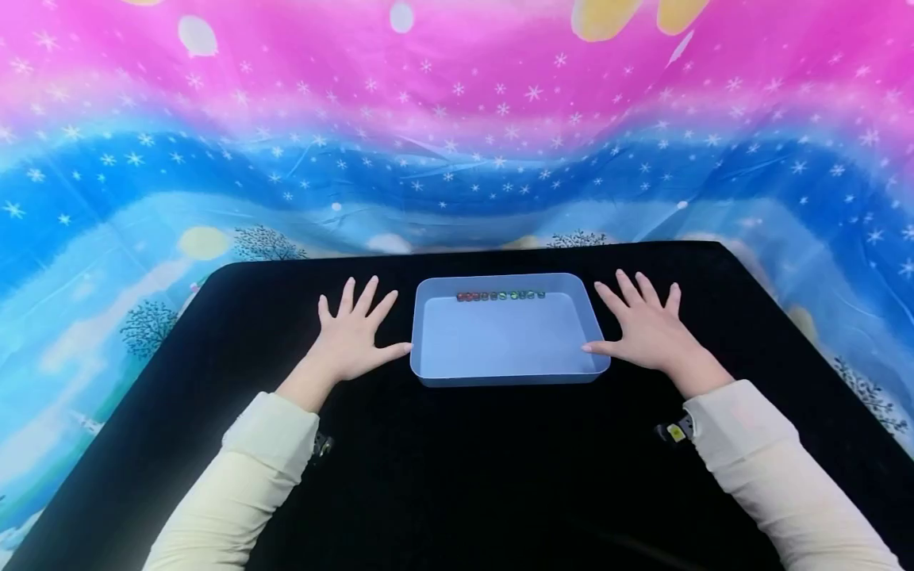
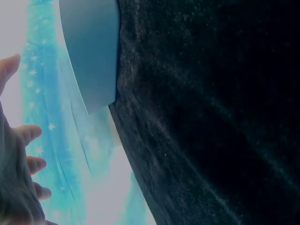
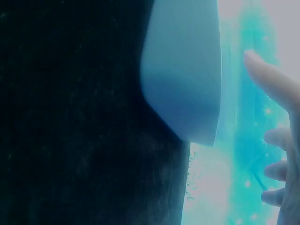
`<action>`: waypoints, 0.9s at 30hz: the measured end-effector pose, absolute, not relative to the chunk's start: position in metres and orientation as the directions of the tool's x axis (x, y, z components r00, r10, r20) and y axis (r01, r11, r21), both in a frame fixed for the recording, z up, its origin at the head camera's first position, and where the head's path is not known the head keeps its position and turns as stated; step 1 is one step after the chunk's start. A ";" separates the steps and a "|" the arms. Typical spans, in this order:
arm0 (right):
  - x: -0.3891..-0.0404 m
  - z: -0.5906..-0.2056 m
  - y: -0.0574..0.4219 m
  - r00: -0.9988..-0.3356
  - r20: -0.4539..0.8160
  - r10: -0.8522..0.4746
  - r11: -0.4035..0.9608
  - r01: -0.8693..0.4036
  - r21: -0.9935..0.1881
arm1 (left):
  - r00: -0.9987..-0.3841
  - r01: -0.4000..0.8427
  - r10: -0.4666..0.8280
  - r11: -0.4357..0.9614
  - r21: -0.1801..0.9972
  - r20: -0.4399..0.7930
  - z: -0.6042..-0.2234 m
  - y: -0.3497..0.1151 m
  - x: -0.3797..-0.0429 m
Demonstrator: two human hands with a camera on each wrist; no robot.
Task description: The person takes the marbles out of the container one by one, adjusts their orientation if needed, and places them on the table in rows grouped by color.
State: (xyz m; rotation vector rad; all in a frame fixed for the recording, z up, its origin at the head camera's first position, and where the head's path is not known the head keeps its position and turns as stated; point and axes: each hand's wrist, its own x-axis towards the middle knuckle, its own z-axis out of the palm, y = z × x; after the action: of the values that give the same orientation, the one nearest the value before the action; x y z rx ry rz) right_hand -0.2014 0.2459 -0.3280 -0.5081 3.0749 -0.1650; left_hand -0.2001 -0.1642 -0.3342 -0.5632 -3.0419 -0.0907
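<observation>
A shallow blue-grey plastic tray (image 1: 500,341) rests on the black cloth. Along its far inner side lies a row of several small glassy beads (image 1: 503,296), reddish at the left end and greenish toward the right. Fingers spread, my left hand (image 1: 351,337) is beside the tray's left side, its thumb tip at the rim. On the opposite side my right hand (image 1: 646,333) is spread too, its thumb tip overlapping the right rim in the head view. Both wrist views show the tray's outer wall (image 2: 93,51) with each hand at the frame's edge. Neither hand holds anything.
The black-covered table (image 1: 485,476) extends in front of the tray and to both sides. A pink and blue snowflake-patterned curtain (image 1: 443,119) hangs behind and around it. A small dark device (image 1: 673,432) is strapped at the right wrist, and another (image 1: 323,446) at the left.
</observation>
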 end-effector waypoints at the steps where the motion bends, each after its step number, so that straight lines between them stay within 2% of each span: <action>1: -0.202 -0.328 0.245 -0.946 -0.007 -0.323 0.941 -0.320 -0.109 | -0.932 0.362 0.359 0.931 0.053 0.054 -0.335 -0.164 -0.200; 27: -0.226 -0.341 0.215 -0.911 -0.071 -0.405 0.900 -0.384 -0.206 | -0.911 0.411 0.411 0.910 0.058 0.022 -0.342 -0.146 -0.207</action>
State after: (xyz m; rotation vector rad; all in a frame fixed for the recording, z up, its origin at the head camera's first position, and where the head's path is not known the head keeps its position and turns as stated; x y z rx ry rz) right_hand -0.2256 0.2147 -0.3410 -0.6156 2.9524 -0.2861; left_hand -0.2067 -0.1460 -0.3423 -0.6587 -3.0606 -0.0954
